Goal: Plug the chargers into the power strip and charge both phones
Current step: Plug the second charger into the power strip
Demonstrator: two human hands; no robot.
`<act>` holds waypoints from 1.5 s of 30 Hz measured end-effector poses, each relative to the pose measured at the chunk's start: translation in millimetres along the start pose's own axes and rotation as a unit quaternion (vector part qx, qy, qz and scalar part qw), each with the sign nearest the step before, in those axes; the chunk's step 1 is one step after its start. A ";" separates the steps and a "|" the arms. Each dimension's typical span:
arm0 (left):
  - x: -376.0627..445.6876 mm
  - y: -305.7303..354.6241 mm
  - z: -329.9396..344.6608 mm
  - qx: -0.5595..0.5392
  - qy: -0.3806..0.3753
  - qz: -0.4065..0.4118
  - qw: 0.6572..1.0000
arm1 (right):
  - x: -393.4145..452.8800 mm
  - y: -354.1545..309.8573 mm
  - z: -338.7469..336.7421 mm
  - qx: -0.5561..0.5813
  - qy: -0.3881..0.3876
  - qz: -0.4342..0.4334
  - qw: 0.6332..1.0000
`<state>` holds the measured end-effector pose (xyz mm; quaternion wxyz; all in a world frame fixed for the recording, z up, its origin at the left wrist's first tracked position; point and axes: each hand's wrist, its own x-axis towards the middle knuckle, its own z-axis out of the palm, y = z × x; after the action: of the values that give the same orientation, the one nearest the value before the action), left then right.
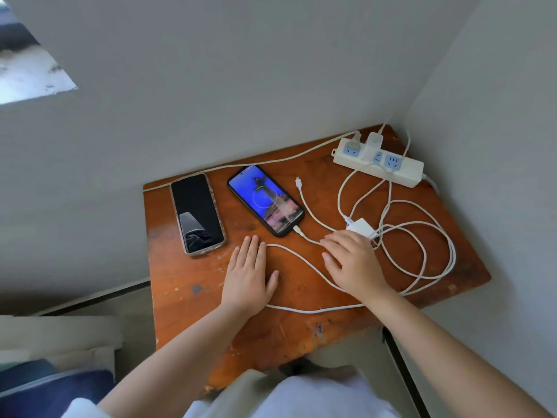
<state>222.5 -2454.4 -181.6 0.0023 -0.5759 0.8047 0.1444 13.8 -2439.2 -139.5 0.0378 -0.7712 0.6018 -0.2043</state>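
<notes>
Worn wooden table (301, 333), grey walls (241, 70)

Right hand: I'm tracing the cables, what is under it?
The right hand lies open over a white cable, its fingertips at the unplugged charger brick. The cable's path beneath the palm is hidden.

left hand (247, 277): flat on the desk (187, 300)
right hand (351, 262): fingers spread, beside a loose charger (360, 227)
lit phone (265, 200): cable plugged in
dark phone (197, 213): no cable
</notes>
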 end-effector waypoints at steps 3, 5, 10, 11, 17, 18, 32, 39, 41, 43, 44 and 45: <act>0.9 -1.9 -0.4 -0.011 0.000 0.002 1.000 | 29.6 8.6 -18.1 -0.142 -0.029 0.140 0.979; 1.6 -2.2 -0.3 -0.013 0.001 0.006 1.000 | 47.8 14.4 -19.4 -0.209 -0.137 0.207 0.946; 2.3 -3.3 0.2 -0.025 0.004 0.013 1.000 | 65.8 21.8 -10.4 -0.246 -0.245 0.210 0.914; 2.4 -4.1 0.0 -0.026 0.004 0.015 1.000 | 65.8 22.6 -9.4 -0.243 -0.244 0.207 0.916; 1.5 -3.5 -2.1 -0.033 0.003 0.016 0.999 | 58.9 18.0 -10.6 -0.255 -0.244 0.179 0.919; 1.3 -3.5 -2.2 -0.032 0.002 0.017 0.999 | 61.2 17.5 -11.4 -0.262 -0.261 0.177 0.912; 1.9 8.2 -10.7 -0.038 0.024 -0.016 0.999 | 78.2 51.6 -22.5 -0.116 -0.226 0.123 0.959; 23.2 68.6 -13.3 -0.090 0.101 -0.004 0.991 | 60.4 105.2 -63.3 0.115 -0.113 0.195 0.967; 34.6 90.2 -12.1 -0.104 0.105 -0.002 0.989 | 51.2 123.4 -71.9 0.127 -0.067 0.235 0.961; 47.2 108.2 -10.1 -0.112 0.102 0.008 0.988 | 44.4 137.7 -75.7 0.115 -0.033 0.267 0.956; 53.1 116.5 -9.1 -0.109 0.094 0.013 0.990 | 41.4 142.8 -76.0 0.110 -0.025 0.279 0.954; 59.0 123.8 -8.2 -0.105 0.088 0.017 0.990 | 38.7 147.1 -75.5 0.110 -0.020 0.289 0.951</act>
<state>89.1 -2474.4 -155.3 -0.1319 -0.5697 0.7917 0.1767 -140.2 -2501.8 -104.8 0.1921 -0.5590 0.7719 -0.2339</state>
